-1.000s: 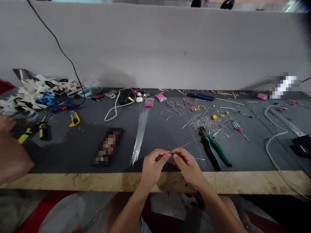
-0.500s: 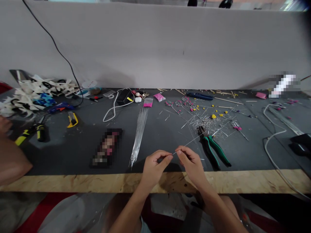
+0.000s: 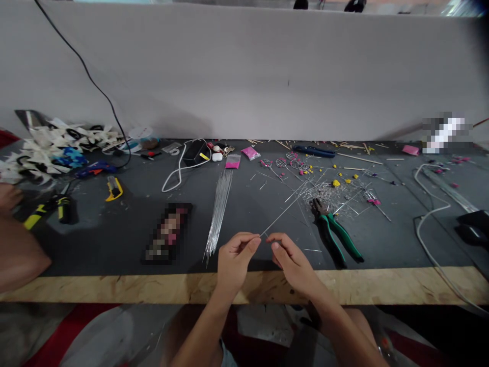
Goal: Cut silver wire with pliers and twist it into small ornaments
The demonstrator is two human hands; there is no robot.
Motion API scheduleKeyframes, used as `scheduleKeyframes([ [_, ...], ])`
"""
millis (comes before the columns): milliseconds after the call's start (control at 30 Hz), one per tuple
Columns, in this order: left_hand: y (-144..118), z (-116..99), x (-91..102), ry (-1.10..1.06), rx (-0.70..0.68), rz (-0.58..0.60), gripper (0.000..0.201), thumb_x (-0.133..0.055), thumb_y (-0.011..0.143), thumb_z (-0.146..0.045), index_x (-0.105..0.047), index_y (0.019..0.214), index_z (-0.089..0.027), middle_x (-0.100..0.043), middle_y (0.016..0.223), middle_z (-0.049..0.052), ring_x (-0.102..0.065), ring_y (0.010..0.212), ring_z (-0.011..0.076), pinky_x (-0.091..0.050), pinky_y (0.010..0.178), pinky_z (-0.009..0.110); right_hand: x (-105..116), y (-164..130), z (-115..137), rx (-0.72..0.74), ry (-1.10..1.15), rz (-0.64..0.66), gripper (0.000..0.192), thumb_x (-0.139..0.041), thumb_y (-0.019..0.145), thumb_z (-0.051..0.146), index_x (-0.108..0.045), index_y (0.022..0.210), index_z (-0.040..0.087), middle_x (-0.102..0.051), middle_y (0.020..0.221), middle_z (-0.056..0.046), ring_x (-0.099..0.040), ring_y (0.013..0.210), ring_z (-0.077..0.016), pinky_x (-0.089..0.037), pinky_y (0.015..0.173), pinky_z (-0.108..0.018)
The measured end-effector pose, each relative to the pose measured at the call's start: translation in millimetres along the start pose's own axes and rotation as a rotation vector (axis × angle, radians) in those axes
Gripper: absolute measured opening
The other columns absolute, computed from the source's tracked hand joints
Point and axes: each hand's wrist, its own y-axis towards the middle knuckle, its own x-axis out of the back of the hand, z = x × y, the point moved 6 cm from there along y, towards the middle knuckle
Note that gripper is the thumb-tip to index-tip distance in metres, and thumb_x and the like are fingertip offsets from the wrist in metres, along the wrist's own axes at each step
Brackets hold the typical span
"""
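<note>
My left hand (image 3: 234, 259) and my right hand (image 3: 293, 262) are close together over the near edge of the dark table (image 3: 114, 239). My left thumb and forefinger pinch the near end of a thin straight wire (image 3: 284, 212), which slants up and to the right towards a heap of wire offcuts (image 3: 332, 194). My right hand's fingertips are pinched together just right of that end; I cannot tell whether they touch the wire. Green-handled pliers (image 3: 338, 235) lie right of my right hand. A bundle of long straight wires (image 3: 219, 214) lies left of my left hand.
Another person's arm (image 3: 17, 252) rests on the table's left end, near a black-and-yellow tool (image 3: 49, 209) and a yellow utility knife (image 3: 113, 187). White cut-out shapes (image 3: 49, 148) lie at the far left. Pink bags (image 3: 234, 162), blue pliers (image 3: 315, 151) and a white cable (image 3: 426, 224) are around.
My hands have shifted slightly left. The wire, earlier pinched by my right hand, now ends at my left fingertips and slants more steeply up and right.
</note>
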Motion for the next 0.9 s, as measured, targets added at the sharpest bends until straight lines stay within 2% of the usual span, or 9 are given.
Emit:
scheduleKeyframes([
  [167,-0.4,-1.6,-0.1,-0.015,-0.023,0.019,0.015,-0.065,0.076,-0.031,-0.07,0.079,-0.018,-0.068,0.083,0.004,-0.062,0.076,0.0144,-0.05,0.071,0.026,-3.2,0.0,4.9,0.052,-0.11,0.036,0.021,-0.042,0.091,0.038,-0.057,0.092,0.023,-0.043,0.059,0.005,-0.039,0.053,-0.0106,-0.032,0.051,-0.023],
  [400,-0.8,-2.6,0.0,-0.044,-0.04,0.013,0.012,-0.066,0.076,-0.029,-0.07,0.077,-0.018,-0.067,0.082,0.003,-0.062,0.075,0.0138,-0.05,0.07,0.025,-3.0,1.1,8.9,0.088,-0.186,0.048,0.023,-0.042,0.091,0.029,-0.061,0.103,0.023,-0.05,0.057,0.004,-0.047,0.054,-0.0113,-0.036,0.053,-0.023],
  [500,-1.3,-3.9,-0.8,-0.039,-0.052,0.017,0.013,-0.066,0.076,-0.029,-0.069,0.077,-0.017,-0.066,0.079,0.003,-0.061,0.072,0.013,-0.049,0.065,0.024,-2.4,1.2,9.5,0.09,-0.177,0.046,0.024,-0.043,0.091,0.025,-0.062,0.104,0.024,-0.056,0.063,0.003,-0.052,0.059,-0.0117,-0.04,0.058,-0.024],
  [667,-4.8,-8.9,-4.0,0.027,-0.117,0.041,0.012,-0.065,0.077,-0.027,-0.07,0.077,-0.017,-0.066,0.079,0.004,-0.06,0.074,0.0137,-0.048,0.065,0.023,2.0,0.0,10.6,0.166,-0.089,-0.029,0.015,-0.051,0.087,0.025,-0.063,0.097,0.023,-0.065,0.088,-0.001,-0.059,0.079,-0.014,-0.046,0.072,-0.025],
  [900,-8.2,-11.6,-11.5,0.048,-0.168,0.097,0.012,-0.064,0.078,-0.027,-0.071,0.078,-0.017,-0.066,0.079,0.005,-0.061,0.075,0.0154,-0.048,0.065,0.025,9.4,-3.0,9.7,0.186,0.0,-0.142,0.012,-0.056,0.085,0.028,-0.066,0.091,0.023,-0.068,0.088,-0.001,-0.06,0.076,-0.0131,-0.047,0.069,-0.023],
])
